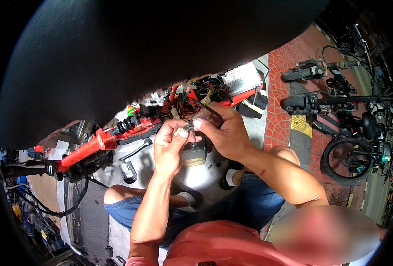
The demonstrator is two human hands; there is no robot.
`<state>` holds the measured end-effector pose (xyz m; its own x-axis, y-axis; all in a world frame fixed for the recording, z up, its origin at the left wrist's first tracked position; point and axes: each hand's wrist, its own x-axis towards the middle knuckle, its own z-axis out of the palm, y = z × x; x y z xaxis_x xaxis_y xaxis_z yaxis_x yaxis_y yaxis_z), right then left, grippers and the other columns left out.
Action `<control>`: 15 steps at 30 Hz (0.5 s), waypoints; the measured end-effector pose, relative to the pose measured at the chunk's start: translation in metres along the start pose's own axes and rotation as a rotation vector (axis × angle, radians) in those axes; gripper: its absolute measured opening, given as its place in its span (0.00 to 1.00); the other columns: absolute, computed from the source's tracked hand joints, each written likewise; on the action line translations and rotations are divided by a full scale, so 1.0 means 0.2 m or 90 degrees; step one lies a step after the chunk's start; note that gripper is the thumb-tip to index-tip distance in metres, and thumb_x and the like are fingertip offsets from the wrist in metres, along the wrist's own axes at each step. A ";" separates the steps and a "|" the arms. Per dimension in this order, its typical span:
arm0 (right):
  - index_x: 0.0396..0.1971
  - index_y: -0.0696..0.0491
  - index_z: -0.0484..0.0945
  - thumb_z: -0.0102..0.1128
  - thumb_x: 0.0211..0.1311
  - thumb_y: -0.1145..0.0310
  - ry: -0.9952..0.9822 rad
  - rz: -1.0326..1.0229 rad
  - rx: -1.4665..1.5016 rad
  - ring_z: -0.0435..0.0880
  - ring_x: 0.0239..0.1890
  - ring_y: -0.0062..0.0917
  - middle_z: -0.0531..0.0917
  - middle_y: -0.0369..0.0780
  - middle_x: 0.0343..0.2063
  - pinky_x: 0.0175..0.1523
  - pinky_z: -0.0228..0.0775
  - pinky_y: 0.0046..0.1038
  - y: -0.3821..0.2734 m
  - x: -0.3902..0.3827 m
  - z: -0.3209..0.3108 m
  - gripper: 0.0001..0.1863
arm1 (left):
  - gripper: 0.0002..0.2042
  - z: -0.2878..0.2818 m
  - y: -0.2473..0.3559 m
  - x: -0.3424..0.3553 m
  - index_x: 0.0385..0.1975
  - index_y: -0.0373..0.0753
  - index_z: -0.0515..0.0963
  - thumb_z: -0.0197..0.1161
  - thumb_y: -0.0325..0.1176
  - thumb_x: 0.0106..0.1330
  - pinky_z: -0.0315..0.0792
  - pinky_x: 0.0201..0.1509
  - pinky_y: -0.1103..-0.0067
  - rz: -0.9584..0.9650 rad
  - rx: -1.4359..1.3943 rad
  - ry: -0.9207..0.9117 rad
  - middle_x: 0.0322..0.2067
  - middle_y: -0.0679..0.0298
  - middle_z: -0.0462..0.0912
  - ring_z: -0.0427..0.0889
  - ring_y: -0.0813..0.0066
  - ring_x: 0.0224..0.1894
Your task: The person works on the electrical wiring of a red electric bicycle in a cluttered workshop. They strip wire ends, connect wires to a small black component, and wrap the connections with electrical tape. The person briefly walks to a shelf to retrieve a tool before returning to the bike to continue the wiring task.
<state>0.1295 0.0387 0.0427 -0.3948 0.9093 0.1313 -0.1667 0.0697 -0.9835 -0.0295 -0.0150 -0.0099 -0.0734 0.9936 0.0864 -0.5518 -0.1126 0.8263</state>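
Clearly, your red frame [79, 157] begins at the left, a black pedal [128, 172] jutting beside it. Next, your left hand [172, 141] has its grip pinching a small dark piece [189, 127] at the frame's near edge, above a boxy block [194, 156]. Your right hand [223, 129] pinches that piece too, thumb against fingers, a dark cable [216, 114] looping by it. A silver box [243, 79] sits toward the frame's right end.

A small dark piece [189, 127] sits pinched between left fingertips [183, 133] and right fingers [200, 124]; a dark cable [215, 111] curves across the right fingers.
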 end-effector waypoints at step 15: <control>0.38 0.61 0.80 0.59 0.66 0.78 -0.043 0.028 -0.132 0.81 0.33 0.13 0.85 0.35 0.29 0.41 0.75 0.19 -0.01 0.01 -0.05 0.04 | 0.09 -0.04 -0.02 0.01 0.48 0.33 0.75 0.60 0.27 0.72 0.81 0.53 0.68 -0.021 -0.094 -0.033 0.40 0.58 0.82 0.83 0.70 0.39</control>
<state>0.1383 0.0437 0.0440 -0.4577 0.8847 0.0886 0.0392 0.1196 -0.9921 -0.0333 -0.0119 -0.0177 -0.0117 0.9957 0.0920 -0.6692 -0.0761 0.7392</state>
